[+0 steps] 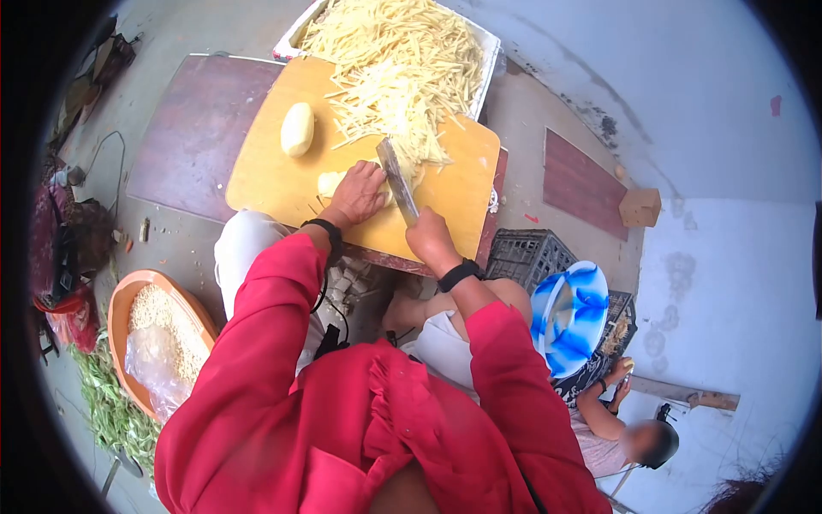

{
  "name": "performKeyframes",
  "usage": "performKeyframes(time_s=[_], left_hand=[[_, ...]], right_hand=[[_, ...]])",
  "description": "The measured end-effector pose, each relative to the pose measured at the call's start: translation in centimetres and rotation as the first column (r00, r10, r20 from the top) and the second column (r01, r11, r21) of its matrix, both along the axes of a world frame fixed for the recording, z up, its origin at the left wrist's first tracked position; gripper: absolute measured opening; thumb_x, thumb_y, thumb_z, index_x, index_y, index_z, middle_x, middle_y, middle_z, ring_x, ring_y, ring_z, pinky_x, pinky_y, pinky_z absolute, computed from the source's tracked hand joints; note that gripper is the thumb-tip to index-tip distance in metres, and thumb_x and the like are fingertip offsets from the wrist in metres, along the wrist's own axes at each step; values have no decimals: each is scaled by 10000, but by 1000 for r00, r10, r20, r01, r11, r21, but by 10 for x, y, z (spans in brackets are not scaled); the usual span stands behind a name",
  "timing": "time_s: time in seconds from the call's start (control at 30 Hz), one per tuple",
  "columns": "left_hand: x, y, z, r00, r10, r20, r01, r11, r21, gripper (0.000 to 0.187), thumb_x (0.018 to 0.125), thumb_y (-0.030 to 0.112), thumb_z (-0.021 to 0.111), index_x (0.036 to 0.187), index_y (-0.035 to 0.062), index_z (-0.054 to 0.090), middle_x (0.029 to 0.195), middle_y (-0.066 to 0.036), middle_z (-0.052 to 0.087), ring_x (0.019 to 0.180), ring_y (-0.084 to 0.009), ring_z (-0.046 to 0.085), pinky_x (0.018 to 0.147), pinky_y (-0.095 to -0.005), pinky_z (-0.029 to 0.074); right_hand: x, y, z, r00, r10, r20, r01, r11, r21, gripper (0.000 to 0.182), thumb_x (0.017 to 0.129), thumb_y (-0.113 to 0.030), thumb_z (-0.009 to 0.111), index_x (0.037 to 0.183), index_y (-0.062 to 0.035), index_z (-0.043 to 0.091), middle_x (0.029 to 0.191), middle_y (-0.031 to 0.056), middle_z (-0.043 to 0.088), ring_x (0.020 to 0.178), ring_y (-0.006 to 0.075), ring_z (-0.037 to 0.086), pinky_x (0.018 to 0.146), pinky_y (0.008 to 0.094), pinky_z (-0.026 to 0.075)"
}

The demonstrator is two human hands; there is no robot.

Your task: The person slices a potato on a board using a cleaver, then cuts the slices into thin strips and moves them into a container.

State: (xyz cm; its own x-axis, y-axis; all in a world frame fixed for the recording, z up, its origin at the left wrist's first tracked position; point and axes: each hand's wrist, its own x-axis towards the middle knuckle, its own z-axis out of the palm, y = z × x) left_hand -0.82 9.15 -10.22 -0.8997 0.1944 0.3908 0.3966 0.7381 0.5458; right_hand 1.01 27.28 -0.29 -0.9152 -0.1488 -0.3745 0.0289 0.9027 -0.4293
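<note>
My right hand (pixel 432 238) is closed around the handle of a cleaver (pixel 397 178), its blade standing on edge at the cut end of a potato. My left hand (pixel 360 195) presses down on that peeled potato (pixel 330 182), fingers bent over it close to the blade; most of it is hidden under the hand. One whole peeled potato (pixel 297 129) lies on the left part of the yellow cutting board (pixel 274 184). Potato strips (pixel 398 107) are heaped beyond the cleaver, from the board into a white box (pixel 494 53) at its far edge.
Left of my legs stands an orange basin (pixel 205 321) of pale kernels, with green leaves (pixel 107 394) beside it. A black crate (pixel 527 255) and a blue-and-white basin (pixel 569 319) are at my right. Farther right, another person (pixel 612 437) holds something small.
</note>
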Motion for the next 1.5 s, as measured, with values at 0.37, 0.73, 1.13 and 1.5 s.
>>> performKeyframes(time_s=[0.37, 0.73, 1.13, 1.5], left_hand=[[-2, 1, -2, 999, -8, 50, 8, 1000, 9, 346, 725, 207, 645, 1007, 51, 519, 987, -152, 513, 954, -353, 480, 875, -437, 424], [0, -1, -2, 1000, -6, 30, 6, 1000, 10, 357, 726, 220, 646, 1011, 47, 519, 992, -157, 516, 961, -360, 485, 881, -440, 423], [1, -1, -3, 998, -8, 61, 8, 1000, 7, 360, 740, 174, 630, 1040, 19, 508, 1004, -170, 497, 976, -369, 472, 900, -441, 414], [1, -3, -3, 998, -19, 54, 17, 999, 38, 359, 746, 171, 635, 1054, 36, 511, 1027, -164, 510, 987, -364, 473, 893, -438, 426]], right_hand=[[-25, -18, -26, 993, 32, 112, -34, 999, 20, 261, 822, -83, 494, 971, 92, 617, 982, 361, 615, 990, 491, 597, 888, 514, 478], [-48, -21, -27, 988, -152, 5, 152, 986, -69, 254, 801, -86, 535, 965, 87, 623, 966, 334, 633, 960, 472, 617, 862, 505, 490], [7, 1, 6, 998, 32, 56, -34, 999, 35, 243, 817, -62, 493, 969, 100, 592, 976, 356, 615, 978, 491, 598, 880, 516, 474], [-22, -27, -29, 996, 4, 84, -5, 1000, 15, 242, 810, -86, 511, 915, 100, 625, 932, 364, 617, 937, 491, 612, 846, 516, 493]])
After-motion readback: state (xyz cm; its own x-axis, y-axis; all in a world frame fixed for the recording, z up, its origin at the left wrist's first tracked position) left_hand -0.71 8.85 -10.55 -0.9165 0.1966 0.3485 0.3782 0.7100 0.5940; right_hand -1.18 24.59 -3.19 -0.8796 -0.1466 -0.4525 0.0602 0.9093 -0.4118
